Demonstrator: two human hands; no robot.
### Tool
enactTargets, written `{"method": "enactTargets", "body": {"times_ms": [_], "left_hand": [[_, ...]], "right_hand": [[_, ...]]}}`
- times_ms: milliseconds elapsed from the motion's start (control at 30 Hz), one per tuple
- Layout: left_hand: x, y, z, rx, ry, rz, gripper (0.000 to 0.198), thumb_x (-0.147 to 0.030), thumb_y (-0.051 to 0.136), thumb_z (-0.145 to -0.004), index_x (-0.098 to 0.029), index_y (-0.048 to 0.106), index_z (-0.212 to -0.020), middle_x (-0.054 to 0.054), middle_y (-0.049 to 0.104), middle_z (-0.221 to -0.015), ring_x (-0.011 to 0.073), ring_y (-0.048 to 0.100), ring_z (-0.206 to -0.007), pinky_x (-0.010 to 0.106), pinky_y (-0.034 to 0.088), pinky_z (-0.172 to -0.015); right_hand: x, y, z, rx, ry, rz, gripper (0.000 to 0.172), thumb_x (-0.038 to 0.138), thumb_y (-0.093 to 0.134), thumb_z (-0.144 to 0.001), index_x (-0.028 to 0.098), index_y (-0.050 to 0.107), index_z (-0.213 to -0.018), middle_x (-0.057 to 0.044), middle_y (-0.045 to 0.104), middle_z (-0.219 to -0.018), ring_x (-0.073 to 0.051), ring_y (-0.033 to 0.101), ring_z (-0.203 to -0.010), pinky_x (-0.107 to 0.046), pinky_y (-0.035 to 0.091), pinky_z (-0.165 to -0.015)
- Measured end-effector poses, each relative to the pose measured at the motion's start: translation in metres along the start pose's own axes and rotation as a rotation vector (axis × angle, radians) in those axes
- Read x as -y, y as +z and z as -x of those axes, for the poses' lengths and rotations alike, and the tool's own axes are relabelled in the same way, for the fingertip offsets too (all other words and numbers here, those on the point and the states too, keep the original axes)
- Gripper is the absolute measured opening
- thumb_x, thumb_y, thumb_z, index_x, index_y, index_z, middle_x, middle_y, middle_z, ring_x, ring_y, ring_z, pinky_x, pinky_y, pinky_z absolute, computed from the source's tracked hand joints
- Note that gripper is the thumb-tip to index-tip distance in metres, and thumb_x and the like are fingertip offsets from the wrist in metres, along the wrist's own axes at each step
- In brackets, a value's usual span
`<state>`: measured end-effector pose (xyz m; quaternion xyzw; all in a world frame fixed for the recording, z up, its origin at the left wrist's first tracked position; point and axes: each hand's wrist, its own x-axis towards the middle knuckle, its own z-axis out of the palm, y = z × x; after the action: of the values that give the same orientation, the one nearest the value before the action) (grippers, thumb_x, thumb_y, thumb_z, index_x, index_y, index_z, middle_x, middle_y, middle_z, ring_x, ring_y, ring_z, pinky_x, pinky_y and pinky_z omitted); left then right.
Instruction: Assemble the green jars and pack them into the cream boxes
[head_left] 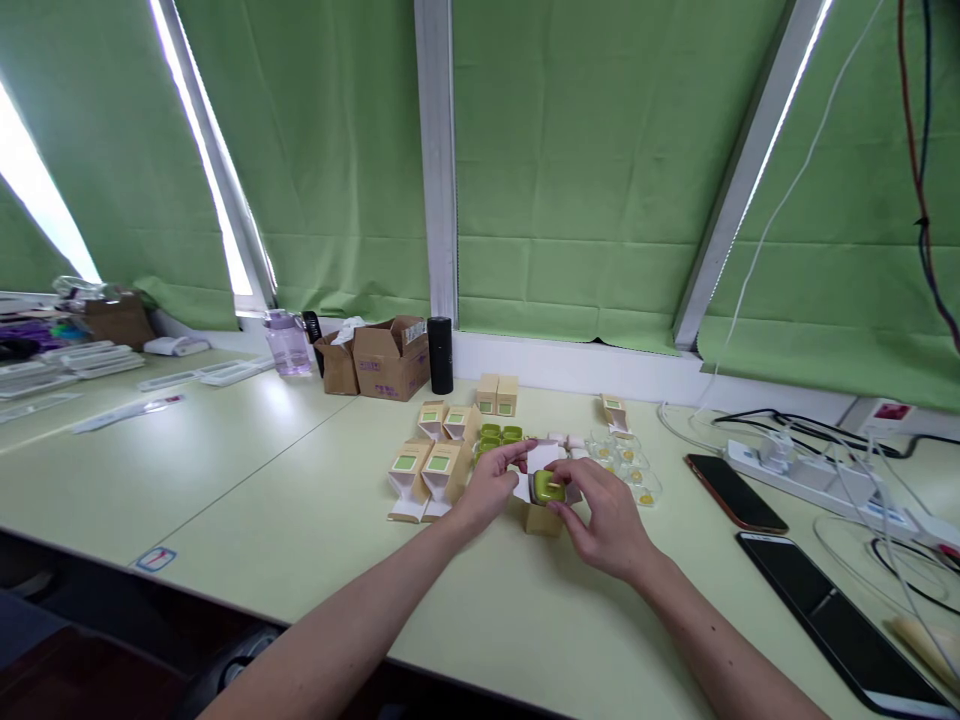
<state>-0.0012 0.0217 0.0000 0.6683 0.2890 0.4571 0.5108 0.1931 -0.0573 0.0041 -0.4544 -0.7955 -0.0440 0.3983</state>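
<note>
My right hand grips a small green square container between thumb and fingers, at the mouth of an open kraft-brown carton. My left hand is at the carton's left side, its fingers on the raised white flaps. Left of this hand, several open cartons with green labels stand with flaps folded out. Just behind my hands is a cluster of green pieces, partly hidden. Right of them lie clear plastic pieces with yellow dots. Small pale pink items show behind the carton.
Two closed cartons and one open carton stand farther back. A black cylinder, cardboard box and purple bottle line the wall. Right are a phone, a larger dark device and a cabled power strip.
</note>
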Motion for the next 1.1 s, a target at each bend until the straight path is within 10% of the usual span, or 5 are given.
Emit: {"method": "enactTargets", "body": {"times_ms": [1100], "left_hand": [[0.0,0.002,-0.001,-0.019,-0.063,0.046,0.069,-0.006,0.049,-0.061,-0.014,0.075,-0.124,0.004,0.061,-0.086,0.0181,0.058,-0.089,0.029,0.046,-0.083]], "right_hand": [[-0.005,0.021,-0.001,-0.071,0.3,-0.274,0.02,0.025,0.062,-0.09,0.025,0.08,-0.081,-0.007,0.061,-0.094,-0.022,0.062,-0.084,-0.036,0.053,-0.071]]}}
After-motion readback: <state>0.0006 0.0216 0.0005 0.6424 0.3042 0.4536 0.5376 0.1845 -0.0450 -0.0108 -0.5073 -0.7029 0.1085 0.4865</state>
